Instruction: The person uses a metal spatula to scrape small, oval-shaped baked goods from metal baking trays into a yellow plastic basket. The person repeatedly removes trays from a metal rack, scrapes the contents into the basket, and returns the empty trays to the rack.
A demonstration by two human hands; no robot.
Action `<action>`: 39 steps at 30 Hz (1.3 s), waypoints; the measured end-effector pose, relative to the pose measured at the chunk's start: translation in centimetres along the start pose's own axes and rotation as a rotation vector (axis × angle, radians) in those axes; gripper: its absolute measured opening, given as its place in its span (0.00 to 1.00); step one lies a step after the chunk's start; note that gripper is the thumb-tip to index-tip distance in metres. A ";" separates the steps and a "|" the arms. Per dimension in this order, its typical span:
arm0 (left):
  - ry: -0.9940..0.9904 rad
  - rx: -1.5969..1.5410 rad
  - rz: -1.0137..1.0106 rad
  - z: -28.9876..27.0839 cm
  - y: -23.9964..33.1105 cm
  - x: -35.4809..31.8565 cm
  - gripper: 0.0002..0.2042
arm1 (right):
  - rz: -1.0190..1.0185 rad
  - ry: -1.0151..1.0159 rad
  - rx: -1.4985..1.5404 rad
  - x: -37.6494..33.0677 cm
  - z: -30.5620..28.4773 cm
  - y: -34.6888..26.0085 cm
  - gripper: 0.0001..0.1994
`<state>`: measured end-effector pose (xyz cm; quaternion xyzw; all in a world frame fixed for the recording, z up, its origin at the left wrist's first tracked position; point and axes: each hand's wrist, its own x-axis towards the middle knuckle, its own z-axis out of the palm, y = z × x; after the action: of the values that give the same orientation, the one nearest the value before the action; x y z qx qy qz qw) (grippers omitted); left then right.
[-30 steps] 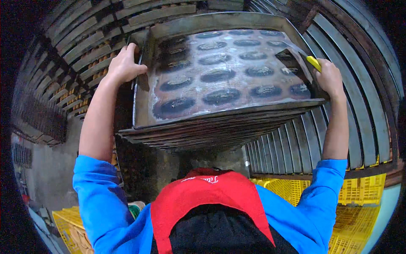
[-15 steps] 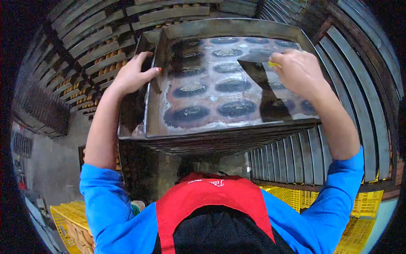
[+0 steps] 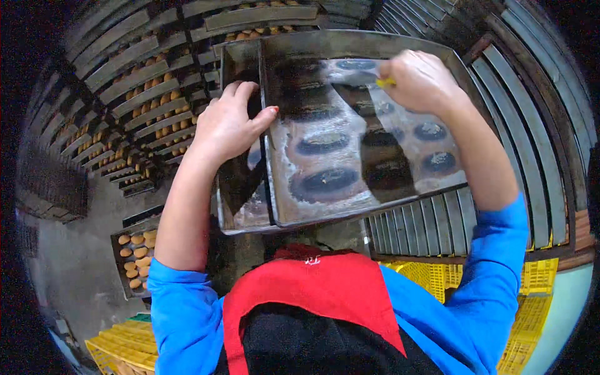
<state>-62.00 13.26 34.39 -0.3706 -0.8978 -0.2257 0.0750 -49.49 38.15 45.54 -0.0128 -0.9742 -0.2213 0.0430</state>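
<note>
A deep metal baking tray (image 3: 375, 42) lies before me, its floor marked with rows of dark oval patches and whitish residue. Under its left side another metal tray (image 3: 247, 215) shows as a narrow strip. My left hand (image 3: 228, 128) grips the left wall of the upper tray, thumb over the rim and fingers bent on the outer side. Closed in a fist, my right hand (image 3: 420, 81) holds a scraper by its yellow handle (image 3: 386, 82) over the far middle of the tray. Its dark blade is hard to tell from the shadows on the tray floor.
Racks with trays of small brown buns (image 3: 156, 94) stand at the far left. Slatted metal racking (image 3: 519, 137) runs along the right. A tray of buns (image 3: 132, 256) is low at the left. Yellow plastic crates (image 3: 128, 340) are at lower left and right (image 3: 531, 312).
My right hand and the scraper have moved left and slightly away from me. The trays, with my left hand on them, appear further right and nearer; the whole view has shifted too.
</note>
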 end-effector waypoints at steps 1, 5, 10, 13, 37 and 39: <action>0.011 -0.013 0.019 0.0 0.3 0.1 0.29 | -0.004 0.074 0.004 0.9 0.9 -0.3 0.08; 0.035 -0.112 0.017 -0.3 -0.4 -0.3 0.27 | -0.078 -0.021 0.022 0.6 -2.2 -3.3 0.07; 0.124 -0.248 0.125 0.5 -1.4 0.0 0.26 | -0.077 0.029 -0.008 1.7 -0.1 -5.4 0.06; 0.225 -0.264 0.159 1.3 -1.4 0.0 0.26 | -0.026 0.027 0.013 3.0 -1.5 -5.4 0.05; 0.262 -0.230 0.233 1.6 -2.0 -0.2 0.21 | 0.011 -0.080 0.175 -6.6 -2.1 -2.9 0.10; 0.268 -0.234 0.240 1.7 -2.2 -0.2 0.22 | -0.025 -0.093 0.162 -5.8 -2.7 -3.1 0.11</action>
<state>-63.30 12.54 32.06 -0.4477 -0.7969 -0.3651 0.1766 -43.66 34.13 46.12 -0.0072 -0.9899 -0.1412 -0.0041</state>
